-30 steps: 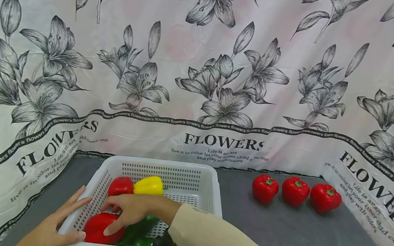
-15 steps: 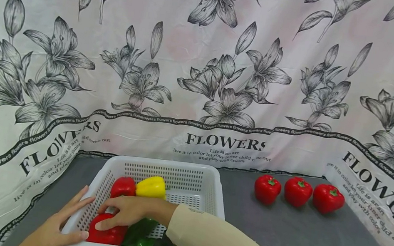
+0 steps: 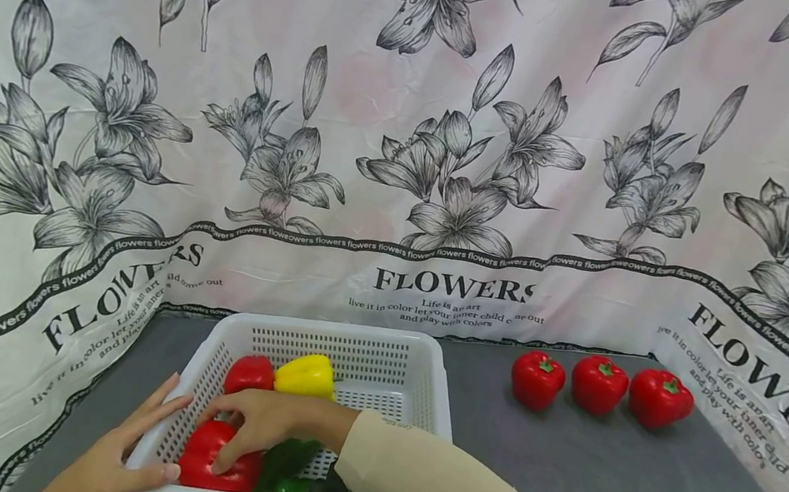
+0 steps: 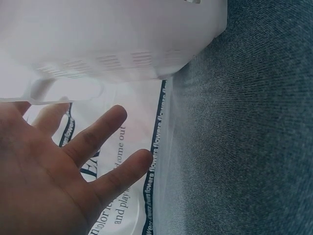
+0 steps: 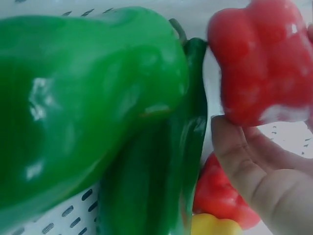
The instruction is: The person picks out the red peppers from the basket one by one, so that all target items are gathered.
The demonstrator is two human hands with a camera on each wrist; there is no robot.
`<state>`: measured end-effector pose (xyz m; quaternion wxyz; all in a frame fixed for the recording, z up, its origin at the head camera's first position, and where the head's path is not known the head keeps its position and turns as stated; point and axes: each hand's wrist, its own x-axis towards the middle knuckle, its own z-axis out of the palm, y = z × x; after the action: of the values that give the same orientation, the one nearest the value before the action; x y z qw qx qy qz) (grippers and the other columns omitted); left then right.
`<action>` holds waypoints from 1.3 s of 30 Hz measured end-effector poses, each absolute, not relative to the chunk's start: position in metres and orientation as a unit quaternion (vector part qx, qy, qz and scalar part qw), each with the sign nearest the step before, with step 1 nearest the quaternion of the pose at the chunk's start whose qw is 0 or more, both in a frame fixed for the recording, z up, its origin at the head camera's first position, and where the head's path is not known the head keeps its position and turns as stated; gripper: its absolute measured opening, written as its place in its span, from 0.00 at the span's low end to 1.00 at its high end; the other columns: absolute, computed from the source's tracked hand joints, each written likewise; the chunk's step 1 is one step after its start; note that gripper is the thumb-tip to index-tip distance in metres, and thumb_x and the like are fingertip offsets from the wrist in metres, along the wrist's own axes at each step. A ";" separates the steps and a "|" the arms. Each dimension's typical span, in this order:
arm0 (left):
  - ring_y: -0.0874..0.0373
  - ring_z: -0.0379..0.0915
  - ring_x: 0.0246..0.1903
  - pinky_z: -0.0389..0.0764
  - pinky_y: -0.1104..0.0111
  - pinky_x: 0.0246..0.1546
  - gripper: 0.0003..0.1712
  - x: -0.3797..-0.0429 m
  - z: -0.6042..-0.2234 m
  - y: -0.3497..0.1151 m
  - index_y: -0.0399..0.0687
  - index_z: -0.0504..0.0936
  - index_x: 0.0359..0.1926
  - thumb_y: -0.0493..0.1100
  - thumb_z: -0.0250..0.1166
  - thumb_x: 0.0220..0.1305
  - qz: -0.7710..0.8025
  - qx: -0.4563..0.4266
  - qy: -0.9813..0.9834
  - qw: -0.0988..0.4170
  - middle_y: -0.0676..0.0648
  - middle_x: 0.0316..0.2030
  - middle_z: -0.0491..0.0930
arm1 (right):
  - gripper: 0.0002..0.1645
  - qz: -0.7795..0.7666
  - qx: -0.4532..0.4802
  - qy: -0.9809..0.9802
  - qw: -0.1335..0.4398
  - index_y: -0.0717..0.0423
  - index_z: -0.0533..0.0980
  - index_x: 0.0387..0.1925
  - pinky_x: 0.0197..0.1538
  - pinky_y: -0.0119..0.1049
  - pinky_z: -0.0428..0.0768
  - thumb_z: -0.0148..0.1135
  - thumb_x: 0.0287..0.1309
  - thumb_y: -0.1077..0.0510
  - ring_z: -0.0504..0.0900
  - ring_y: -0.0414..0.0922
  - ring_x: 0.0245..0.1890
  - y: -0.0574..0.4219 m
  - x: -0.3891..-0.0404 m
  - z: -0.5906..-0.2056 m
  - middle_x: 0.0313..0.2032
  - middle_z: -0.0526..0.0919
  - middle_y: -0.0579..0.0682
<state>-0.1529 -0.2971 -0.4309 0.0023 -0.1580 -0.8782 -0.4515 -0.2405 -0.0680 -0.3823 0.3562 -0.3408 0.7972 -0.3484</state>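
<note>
A white slotted basket [image 3: 344, 333] stands on the grey table, with my left hand [image 3: 116, 451] at its left rim. That hand's thumb touches the rim near the front corner; its other fingers are straight and spread along the outside in the left wrist view. My right hand [image 3: 264, 421] reaches into the basket and holds a red bell pepper [image 3: 209, 459] between thumb and fingers at the front left. In the right wrist view a green bell pepper [image 5: 83, 93] and a long dark green vegetable [image 5: 161, 166] lie beside it. My right sleeve hides part of the basket's contents.
Another red bell pepper [image 3: 249, 374] and a yellow bell pepper [image 3: 306, 375] lie at the back left inside the basket. Three red bell peppers, the middle one [image 3: 598, 384] included, stand in a row at the table's back right. A flowered cloth [image 3: 407, 155] hangs behind.
The whole head view has shifted slightly right. My right thumb has moved across the front of the red bell pepper, which sits slightly higher. My left hand keeps its place at the rim.
</note>
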 end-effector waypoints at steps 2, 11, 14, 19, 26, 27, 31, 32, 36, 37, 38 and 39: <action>0.73 0.51 0.57 0.75 0.67 0.42 0.38 -0.154 -0.431 -0.298 0.55 0.64 0.71 0.44 0.66 0.60 -0.446 -0.153 -0.882 0.001 0.56 0.74 0.41 | 0.28 -0.355 -0.345 0.796 0.348 0.39 0.75 0.50 0.37 0.33 0.80 0.74 0.45 0.59 0.74 0.36 0.40 -0.067 -0.240 -0.382 0.41 0.75 0.39; 0.73 0.51 0.58 0.74 0.67 0.43 0.38 -0.153 -0.432 -0.298 0.55 0.64 0.71 0.43 0.66 0.59 -0.433 -0.163 -0.886 0.015 0.54 0.74 0.42 | 0.24 -0.389 -0.356 0.770 0.359 0.45 0.70 0.43 0.33 0.33 0.80 0.73 0.46 0.62 0.75 0.38 0.40 -0.063 -0.241 -0.376 0.40 0.75 0.42; 0.65 0.53 0.60 0.74 0.67 0.43 0.38 -0.152 -0.431 -0.297 0.54 0.64 0.71 0.43 0.66 0.60 -0.437 -0.160 -0.885 0.012 0.51 0.75 0.42 | 0.28 -0.386 -0.360 0.772 0.354 0.44 0.70 0.47 0.34 0.33 0.80 0.74 0.45 0.61 0.75 0.37 0.41 -0.062 -0.241 -0.373 0.42 0.75 0.41; 0.55 0.53 0.62 0.74 0.67 0.43 0.38 -0.152 -0.430 -0.296 0.55 0.64 0.71 0.43 0.65 0.60 -0.437 -0.160 -0.885 0.010 0.47 0.75 0.42 | 0.40 -0.377 -0.371 0.782 0.329 0.42 0.71 0.61 0.35 0.32 0.80 0.75 0.44 0.57 0.73 0.34 0.43 -0.057 -0.241 -0.369 0.46 0.75 0.36; 0.78 0.48 0.58 0.74 0.68 0.44 0.38 -0.153 -0.431 -0.298 0.54 0.64 0.71 0.41 0.65 0.60 -0.447 -0.178 -0.876 0.020 0.53 0.74 0.42 | 0.39 -0.398 -0.372 0.790 0.282 0.37 0.73 0.58 0.34 0.31 0.79 0.77 0.41 0.56 0.71 0.35 0.46 -0.044 -0.237 -0.362 0.47 0.74 0.35; 0.78 0.49 0.57 0.74 0.68 0.43 0.38 -0.153 -0.431 -0.299 0.53 0.64 0.71 0.41 0.65 0.60 -0.453 -0.180 -0.873 0.019 0.55 0.74 0.42 | 0.39 -0.405 -0.373 0.787 0.278 0.38 0.73 0.58 0.34 0.31 0.79 0.77 0.41 0.56 0.71 0.35 0.46 -0.042 -0.237 -0.360 0.47 0.73 0.35; 0.77 0.51 0.57 0.75 0.69 0.42 0.37 -0.154 -0.431 -0.299 0.51 0.65 0.70 0.40 0.65 0.60 -0.463 -0.189 -0.866 0.024 0.57 0.74 0.41 | 0.38 -0.436 -0.390 0.770 0.255 0.42 0.72 0.58 0.35 0.31 0.79 0.76 0.42 0.56 0.71 0.35 0.46 -0.036 -0.237 -0.354 0.48 0.74 0.36; 0.77 0.52 0.57 0.75 0.69 0.42 0.37 -0.154 -0.431 -0.299 0.50 0.65 0.70 0.39 0.65 0.60 -0.464 -0.192 -0.864 0.026 0.56 0.74 0.41 | 0.38 -0.444 -0.397 0.764 0.248 0.44 0.72 0.58 0.36 0.32 0.80 0.76 0.43 0.56 0.72 0.36 0.46 -0.034 -0.237 -0.353 0.48 0.74 0.36; 0.75 0.56 0.57 0.76 0.68 0.42 0.38 -0.154 -0.431 -0.298 0.48 0.64 0.71 0.38 0.65 0.60 -0.475 -0.196 -0.858 0.024 0.58 0.75 0.40 | 0.37 -0.464 -0.411 0.750 0.231 0.48 0.71 0.60 0.36 0.33 0.80 0.74 0.45 0.57 0.73 0.37 0.47 -0.027 -0.236 -0.348 0.47 0.75 0.37; 0.76 0.56 0.57 0.75 0.68 0.42 0.38 -0.153 -0.431 -0.298 0.48 0.64 0.71 0.38 0.65 0.60 -0.475 -0.195 -0.858 0.022 0.58 0.74 0.40 | 0.37 -0.463 -0.412 0.751 0.229 0.47 0.71 0.60 0.36 0.33 0.80 0.74 0.45 0.56 0.73 0.38 0.47 -0.025 -0.236 -0.347 0.47 0.74 0.37; 0.76 0.55 0.57 0.75 0.69 0.43 0.38 -0.153 -0.431 -0.297 0.49 0.64 0.71 0.38 0.65 0.60 -0.473 -0.194 -0.859 0.020 0.59 0.74 0.40 | 0.37 -0.461 -0.412 0.752 0.227 0.47 0.71 0.60 0.36 0.33 0.80 0.74 0.45 0.56 0.73 0.39 0.47 -0.022 -0.234 -0.346 0.47 0.74 0.37; 0.76 0.54 0.57 0.75 0.69 0.43 0.38 -0.153 -0.431 -0.297 0.49 0.64 0.71 0.38 0.65 0.60 -0.468 -0.193 -0.862 0.020 0.61 0.74 0.40 | 0.37 -0.459 -0.411 0.755 0.226 0.46 0.71 0.59 0.36 0.33 0.80 0.74 0.45 0.56 0.73 0.40 0.47 -0.019 -0.233 -0.344 0.47 0.74 0.37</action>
<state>-0.1525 -0.2969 -0.4313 0.0204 -0.1933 -0.8621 -0.4680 -0.2329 -0.0194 -0.3443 0.2256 -0.4113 0.7547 -0.4587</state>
